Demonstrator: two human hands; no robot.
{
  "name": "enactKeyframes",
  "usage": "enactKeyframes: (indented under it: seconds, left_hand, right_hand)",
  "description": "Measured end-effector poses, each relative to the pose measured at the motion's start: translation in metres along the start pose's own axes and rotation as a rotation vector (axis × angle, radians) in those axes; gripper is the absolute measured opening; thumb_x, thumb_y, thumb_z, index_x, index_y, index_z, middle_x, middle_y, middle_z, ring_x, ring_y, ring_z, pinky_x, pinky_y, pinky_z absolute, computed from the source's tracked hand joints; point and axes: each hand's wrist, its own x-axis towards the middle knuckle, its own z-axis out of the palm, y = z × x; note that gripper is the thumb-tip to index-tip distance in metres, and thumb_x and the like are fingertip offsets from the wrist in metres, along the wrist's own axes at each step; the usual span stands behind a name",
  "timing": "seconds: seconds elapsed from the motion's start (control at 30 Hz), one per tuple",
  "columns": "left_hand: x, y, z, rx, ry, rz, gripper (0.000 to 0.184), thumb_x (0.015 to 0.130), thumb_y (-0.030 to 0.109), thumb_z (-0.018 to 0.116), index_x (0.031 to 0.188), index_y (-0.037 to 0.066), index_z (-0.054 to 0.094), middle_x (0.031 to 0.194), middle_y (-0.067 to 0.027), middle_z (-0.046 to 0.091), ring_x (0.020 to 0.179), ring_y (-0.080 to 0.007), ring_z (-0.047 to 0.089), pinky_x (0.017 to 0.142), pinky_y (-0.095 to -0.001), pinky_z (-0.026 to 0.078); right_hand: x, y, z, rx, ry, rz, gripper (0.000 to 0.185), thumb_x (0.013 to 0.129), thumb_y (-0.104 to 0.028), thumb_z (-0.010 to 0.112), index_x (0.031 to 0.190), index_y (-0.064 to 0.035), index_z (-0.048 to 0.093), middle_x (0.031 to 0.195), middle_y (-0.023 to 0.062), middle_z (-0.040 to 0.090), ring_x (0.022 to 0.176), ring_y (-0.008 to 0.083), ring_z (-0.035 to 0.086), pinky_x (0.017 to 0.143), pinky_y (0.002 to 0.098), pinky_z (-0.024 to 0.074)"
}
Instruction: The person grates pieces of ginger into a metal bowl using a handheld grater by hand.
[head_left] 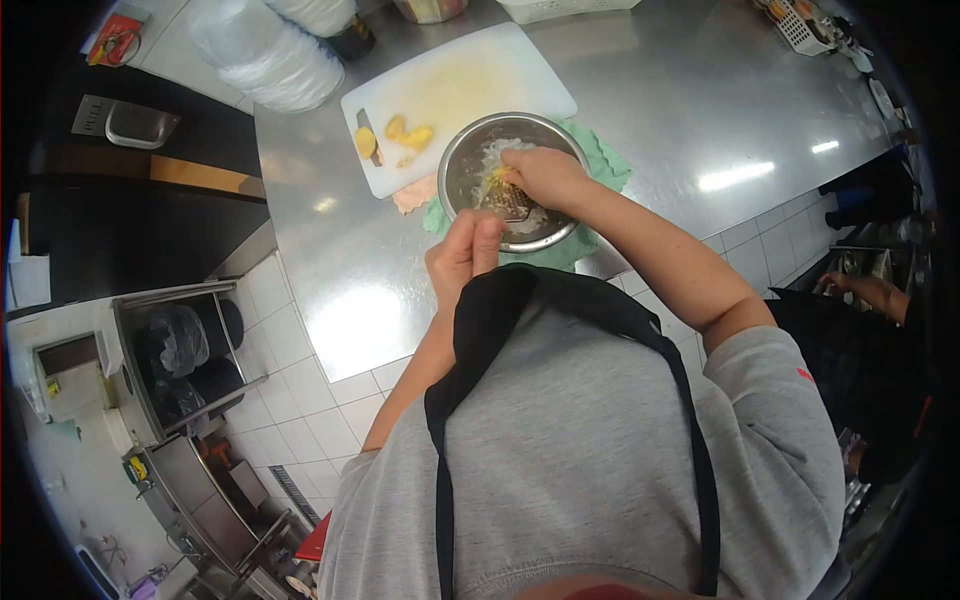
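A steel mixing bowl (454,182) on the counter holds pale, shredded, wet-looking food. Over its near side lies a metal grater (516,206), its handle end in my closed left hand (464,250) at the rim. My right hand (546,180) reaches into the bowl, fingers closed on a yellow piece that looks like ginger (497,180), pressed against the grater; the fingers partly hide it. Behind the bowl is a white cutting board (500,70) with peeled ginger pieces (415,137) and a knife (363,120) at its left edge.
Under the bowl is a green cloth (605,158), and a pink cloth (414,195) shows beneath the board. Plastic-wrapped stacks (285,70) stand at the back left, a white basket (565,8) at the back. Another person (850,350) in dark clothes is at the right.
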Motion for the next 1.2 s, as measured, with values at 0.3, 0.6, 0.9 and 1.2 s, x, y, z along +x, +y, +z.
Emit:
enactKeyframes:
  seconds: [0.3, 0.6, 0.9, 1.2]
  left_hand:
    - [0.001, -0.014, -0.003, -0.030, 0.034, -0.022, 0.029, 0.091, 0.026, 0.047, 0.076, 0.002, 0.056, 0.055, 0.0015, 0.046, 0.052, -0.0047, 0.039, 0.048, -0.0206, 0.032]
    - [0.003, -0.011, -0.005, -0.045, 0.077, 0.028, 0.030, 0.091, 0.027, 0.046, 0.077, 0.002, 0.057, 0.052, 0.0036, 0.042, 0.049, -0.0039, 0.036, 0.046, -0.0202, 0.028]
    - [0.014, 0.013, -0.012, -0.018, 0.078, 0.162, 0.026, 0.091, 0.022, 0.048, 0.076, 0.002, 0.057, 0.054, 0.0010, 0.047, 0.048, -0.0031, 0.040, 0.044, -0.0185, 0.031]
    - [0.010, -0.002, -0.008, 0.058, 0.110, 0.147, 0.027, 0.090, 0.022, 0.048, 0.075, 0.001, 0.057, 0.056, -0.0015, 0.049, 0.052, -0.0062, 0.042, 0.048, -0.0211, 0.035]
  right_hand:
    - [-0.007, -0.014, -0.006, 0.043, -0.017, -0.024, 0.021, 0.085, -0.030, 0.047, 0.088, -0.0099, 0.053, 0.079, 0.0159, 0.060, 0.078, 0.0350, 0.057, 0.065, 0.0457, 0.0429]
    - [-0.007, -0.001, 0.006, -0.074, 0.080, -0.093, 0.021, 0.085, -0.030, 0.047, 0.091, -0.0111, 0.053, 0.080, 0.0141, 0.061, 0.078, 0.0339, 0.058, 0.064, 0.0449, 0.0438]
    - [-0.014, -0.002, 0.005, 0.012, -0.047, -0.116, 0.025, 0.084, -0.032, 0.047, 0.088, -0.0082, 0.055, 0.081, 0.0162, 0.061, 0.079, 0.0334, 0.059, 0.068, 0.0456, 0.0438]
    - [-0.010, 0.004, 0.007, 0.172, 0.080, -0.073, 0.024, 0.085, -0.031, 0.048, 0.085, -0.0072, 0.051, 0.078, 0.0180, 0.059, 0.076, 0.0366, 0.056, 0.065, 0.0456, 0.0413]
